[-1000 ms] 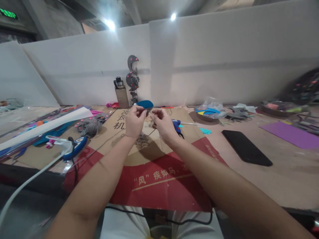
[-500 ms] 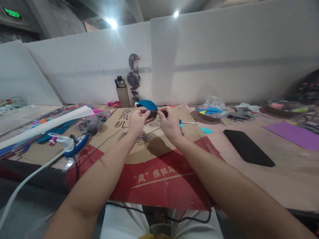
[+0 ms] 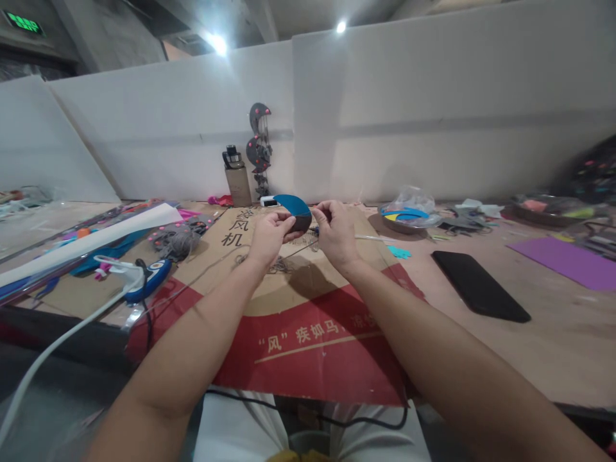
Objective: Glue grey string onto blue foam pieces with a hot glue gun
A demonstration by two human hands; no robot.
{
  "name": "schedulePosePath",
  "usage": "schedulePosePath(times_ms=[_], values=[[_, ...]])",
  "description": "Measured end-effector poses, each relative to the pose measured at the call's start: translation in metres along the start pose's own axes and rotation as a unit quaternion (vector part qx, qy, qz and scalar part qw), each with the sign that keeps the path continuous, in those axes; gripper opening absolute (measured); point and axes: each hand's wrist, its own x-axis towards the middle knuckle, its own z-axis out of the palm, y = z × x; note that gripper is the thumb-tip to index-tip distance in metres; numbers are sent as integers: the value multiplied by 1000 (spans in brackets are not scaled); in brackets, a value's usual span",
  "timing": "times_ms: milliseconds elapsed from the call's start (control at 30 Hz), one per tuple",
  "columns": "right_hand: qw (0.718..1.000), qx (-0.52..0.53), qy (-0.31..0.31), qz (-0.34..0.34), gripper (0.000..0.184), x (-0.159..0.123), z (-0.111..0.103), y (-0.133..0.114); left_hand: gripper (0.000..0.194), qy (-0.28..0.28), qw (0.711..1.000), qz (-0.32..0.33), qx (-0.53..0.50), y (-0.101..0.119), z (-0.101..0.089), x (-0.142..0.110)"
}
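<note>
A curved crescent piece [image 3: 294,206], blue on its upper part and dark on the lower part, is pinched between the thumb and fingers of my left hand [image 3: 269,239]. Close to the piece's right edge, my right hand [image 3: 337,234] has its thumb and index finger pressed together; whatever they grip is too small to make out. A thin grey cord [image 3: 301,250] runs from a loose tangle [image 3: 279,264] up toward my right hand. Both hands are above a printed cardboard sheet [image 3: 308,346] with a red front part.
A bottle [image 3: 237,179] and a hanging string of dark crescents [image 3: 258,151] stand out at the back. Leftward lie grey yarn [image 3: 179,240] and a blue-and-white power strip [image 3: 153,279]. Rightward are a black phone-like slab [image 3: 479,282], a purple sheet [image 3: 568,260] and a dish [image 3: 404,224].
My right hand has moved slightly right and up, away from the crescent's edge. The crescent has shifted a little right and turned, showing more of its dark part.
</note>
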Motion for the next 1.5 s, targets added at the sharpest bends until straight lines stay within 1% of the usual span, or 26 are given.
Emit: schedulePosePath(times_ms=[200,333,533,700,1000,1100,1200,1333,1400,1500], values=[[1000,6,-8,7,12,-1,2,-1,9,3,1000,-9,-18,6,0,-3],[1000,5,-5,-5,11,-4,2,-3,8,9,1000,9,-19,5,-1,-2],[999,13,-1,-40,10,-6,1,-10,8,-1,998,58,35,-3,-6,5],[998,26,-8,-60,11,-8,1,-16,6,-1,992,101,75,-3,-8,6],[996,30,-25,-80,11,-11,-1,-24,2,3,968,160,196,-2,-8,1],[995,22,-35,-92,10,-12,-1,-25,2,13,966,158,207,-1,-7,0],[995,22,-32,-95,11,-12,0,-23,3,19,976,138,169,-1,-7,0],[996,22,-21,-78,10,-10,0,-17,6,17,986,116,122,-2,-7,1],[997,21,-17,-77,9,-9,0,-16,6,15,984,119,129,-3,-8,2],[995,25,-25,-88,9,-11,0,-20,6,16,972,146,181,-3,-10,1]])
